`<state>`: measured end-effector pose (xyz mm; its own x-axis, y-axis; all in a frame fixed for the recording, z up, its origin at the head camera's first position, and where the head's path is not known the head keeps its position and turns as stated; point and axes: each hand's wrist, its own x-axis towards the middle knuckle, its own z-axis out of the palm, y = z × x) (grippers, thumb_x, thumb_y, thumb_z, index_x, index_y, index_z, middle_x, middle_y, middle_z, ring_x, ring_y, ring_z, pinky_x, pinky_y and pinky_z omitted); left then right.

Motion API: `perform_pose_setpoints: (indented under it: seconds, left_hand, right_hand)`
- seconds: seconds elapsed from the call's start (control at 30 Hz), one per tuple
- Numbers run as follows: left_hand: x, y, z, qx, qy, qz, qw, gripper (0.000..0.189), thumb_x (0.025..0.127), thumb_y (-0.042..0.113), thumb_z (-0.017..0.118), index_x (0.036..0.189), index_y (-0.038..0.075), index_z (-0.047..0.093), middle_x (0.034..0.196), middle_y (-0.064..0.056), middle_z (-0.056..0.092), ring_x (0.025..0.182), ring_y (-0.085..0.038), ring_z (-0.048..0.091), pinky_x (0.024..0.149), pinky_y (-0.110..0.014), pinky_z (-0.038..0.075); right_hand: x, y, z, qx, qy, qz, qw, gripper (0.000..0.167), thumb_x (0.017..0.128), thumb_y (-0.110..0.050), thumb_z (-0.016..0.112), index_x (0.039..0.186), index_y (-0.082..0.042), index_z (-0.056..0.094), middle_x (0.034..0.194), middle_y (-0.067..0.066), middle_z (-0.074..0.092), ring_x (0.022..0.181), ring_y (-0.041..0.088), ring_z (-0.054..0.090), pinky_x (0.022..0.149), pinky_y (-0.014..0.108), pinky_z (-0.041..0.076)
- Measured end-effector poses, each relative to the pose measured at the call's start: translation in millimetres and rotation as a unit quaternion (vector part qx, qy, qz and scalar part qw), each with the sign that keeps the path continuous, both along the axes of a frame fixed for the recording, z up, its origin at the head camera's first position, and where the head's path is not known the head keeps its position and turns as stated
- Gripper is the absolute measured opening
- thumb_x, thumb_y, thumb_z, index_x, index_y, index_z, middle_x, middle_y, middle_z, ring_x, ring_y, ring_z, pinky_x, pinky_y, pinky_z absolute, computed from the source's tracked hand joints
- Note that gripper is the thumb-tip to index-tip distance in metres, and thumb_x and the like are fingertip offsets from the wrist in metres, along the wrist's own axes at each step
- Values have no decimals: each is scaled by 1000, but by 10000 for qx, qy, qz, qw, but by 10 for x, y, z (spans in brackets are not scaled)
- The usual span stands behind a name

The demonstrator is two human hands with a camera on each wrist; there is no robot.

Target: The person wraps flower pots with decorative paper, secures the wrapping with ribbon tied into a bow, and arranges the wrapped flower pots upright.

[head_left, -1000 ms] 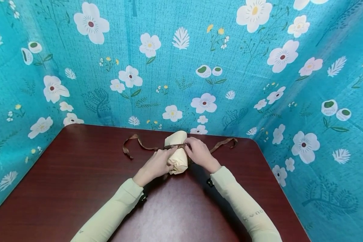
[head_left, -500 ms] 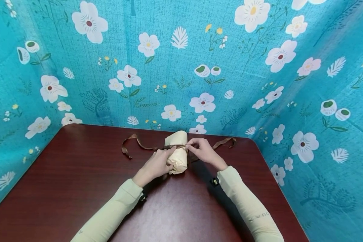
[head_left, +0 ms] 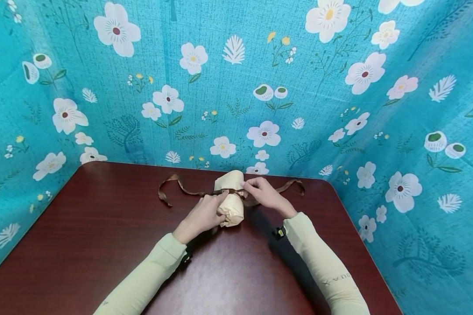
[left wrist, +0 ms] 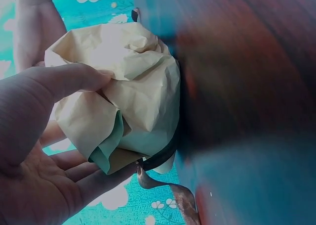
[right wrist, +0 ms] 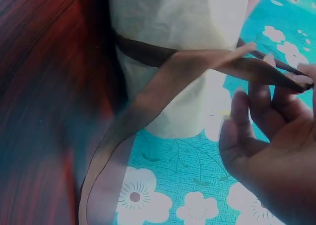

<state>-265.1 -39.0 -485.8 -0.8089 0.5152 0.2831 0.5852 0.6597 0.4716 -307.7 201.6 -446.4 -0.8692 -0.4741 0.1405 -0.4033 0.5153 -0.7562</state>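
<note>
A cream paper-wrapped roll (head_left: pixel 229 179) lies on the table, its near end crumpled and folded in. Around its middle runs a brown ribbon (right wrist: pixel 163 84), with one tail trailing out to each side. My left hand (head_left: pixel 202 214) grips the near part of the roll; in the left wrist view its thumb (left wrist: pixel 84 79) lies on the folded paper end and the other fingers reach along the side. The left index fingertip is at the ribbon on top. With thumb and fingertips, my right hand (right wrist: pixel 276 136) pinches a loop of ribbon drawn out above the roll.
The dark red wooden table (head_left: pixel 102 227) ends at a blue flowered cloth (head_left: pixel 205 109) just behind the roll. More of that cloth hangs at both sides. A small dark device (head_left: pixel 278 233) sits at the right wrist.
My right hand drew back slightly to the right, then lifted a little, and a ribbon loop now shows at its fingertips. The left hand stays on the roll.
</note>
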Motion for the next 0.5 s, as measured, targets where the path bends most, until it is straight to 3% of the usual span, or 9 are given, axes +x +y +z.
perform_pose_setpoints:
  seconds: [0.13,0.3,0.5]
  left_hand:
    - [11,-2,-4,55,-93,37,9999,77,81,11,82,150,3,49,74,-5,67,51,-7,49,52,-25,43]
    - [17,-7,-3,62,-100,34,9999,76,82,10,81,150,1,48,66,-1,61,49,-6,46,51,-24,42]
    - [8,-5,0,58,-97,38,9999,76,82,10,81,150,2,48,66,-2,61,46,-5,45,49,-23,41]
  right_hand:
    - [16,100,66,-19,-160,109,9998,27,99,-16,66,75,-7,57,68,6,54,60,10,43,61,26,38]
    - [-4,330,161,205,493,-359,9979,7,90,0,68,90,-6,64,72,1,54,63,13,48,60,25,39]
    - [-45,709,304,536,1198,-1123,9850,20,85,12,60,99,-1,67,72,5,51,61,16,43,59,27,36]
